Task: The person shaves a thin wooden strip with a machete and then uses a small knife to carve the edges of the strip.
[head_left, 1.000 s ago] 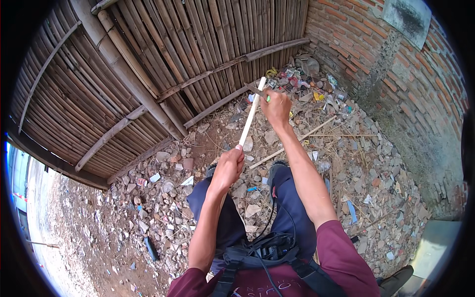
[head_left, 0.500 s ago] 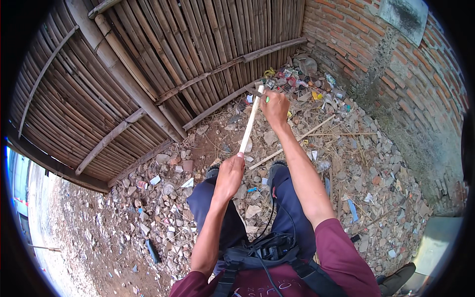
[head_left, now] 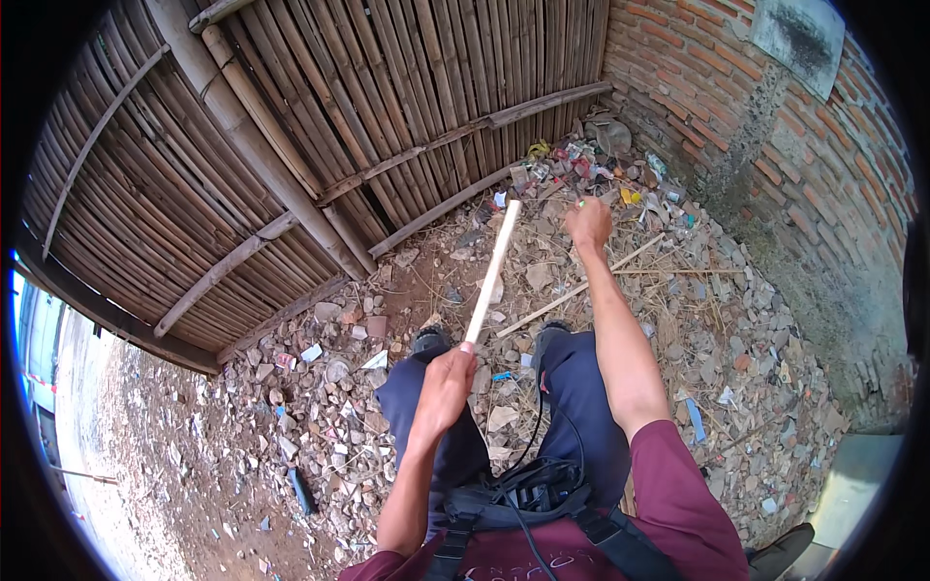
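Observation:
My left hand [head_left: 445, 392] is closed round the lower end of a pale, peeled bamboo strip [head_left: 493, 273]. The strip slants up and away in front of my knees, its far end free in the air. Off to the right, my right hand [head_left: 589, 226] makes a fist on a knife, with a bit of green handle [head_left: 581, 204] showing at the fingers. Its blade is hard to pick out against the rubbish behind it. A gap separates this hand from the strip.
A bamboo-slat wall [head_left: 387, 107] rises ahead on the left, meeting a brick wall [head_left: 775, 174] on the right. Stony rubble [head_left: 717, 387] covers the ground, with litter [head_left: 581, 160] heaped in the corner. Another thin strip [head_left: 542, 310] lies beyond my shoes.
My right hand and the knife have left the strip's far end, moving right and a little nearer. My left hand has lowered slightly toward me, still holding the strip.

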Motion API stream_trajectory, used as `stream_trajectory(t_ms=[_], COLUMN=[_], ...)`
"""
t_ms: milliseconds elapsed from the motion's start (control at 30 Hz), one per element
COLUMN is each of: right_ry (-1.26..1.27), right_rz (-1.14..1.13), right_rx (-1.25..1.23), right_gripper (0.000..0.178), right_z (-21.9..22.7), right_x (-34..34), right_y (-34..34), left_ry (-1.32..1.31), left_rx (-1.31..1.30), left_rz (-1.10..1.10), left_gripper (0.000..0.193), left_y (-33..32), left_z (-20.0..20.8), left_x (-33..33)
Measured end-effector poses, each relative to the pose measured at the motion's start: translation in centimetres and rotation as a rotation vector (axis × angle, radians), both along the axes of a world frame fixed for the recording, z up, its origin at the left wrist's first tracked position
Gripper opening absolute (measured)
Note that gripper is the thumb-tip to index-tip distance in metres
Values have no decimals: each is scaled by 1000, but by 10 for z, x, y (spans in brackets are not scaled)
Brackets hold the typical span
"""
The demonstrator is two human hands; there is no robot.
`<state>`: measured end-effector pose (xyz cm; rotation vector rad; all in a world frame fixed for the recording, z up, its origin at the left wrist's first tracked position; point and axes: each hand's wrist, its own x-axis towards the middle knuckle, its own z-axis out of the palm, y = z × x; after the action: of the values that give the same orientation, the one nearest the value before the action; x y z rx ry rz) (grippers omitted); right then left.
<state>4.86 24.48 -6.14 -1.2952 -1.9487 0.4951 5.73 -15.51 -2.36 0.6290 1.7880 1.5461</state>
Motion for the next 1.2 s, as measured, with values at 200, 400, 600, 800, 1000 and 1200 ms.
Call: stream_trajectory(t_ms=[200, 400, 600, 800, 1000, 1200], right_ry=[278, 722, 975, 897, 864, 810], right_rz=[443, 977, 1078, 970, 968, 975], right_rx=[-375, -961, -988, -788, -738, -714], right_gripper=[27, 33, 39, 19, 20, 22], right_z=[5, 89, 100, 100, 104, 105], right_x=[24, 21, 21, 21, 24, 25], right_y=[30, -75, -88, -91, -93, -96], left_ry=[-138, 313, 408, 330, 312, 190], left_rx=[-25, -191, -217, -194, -73, -4], left_rz=[-12, -2, 35, -64, -92, -130], left_gripper=[47, 46, 44, 42, 32, 29], left_y=[6, 10, 14, 15, 23, 26], left_z=[26, 38, 49, 61, 61, 60], left_x=[-15, -21, -22, -26, -27, -28])
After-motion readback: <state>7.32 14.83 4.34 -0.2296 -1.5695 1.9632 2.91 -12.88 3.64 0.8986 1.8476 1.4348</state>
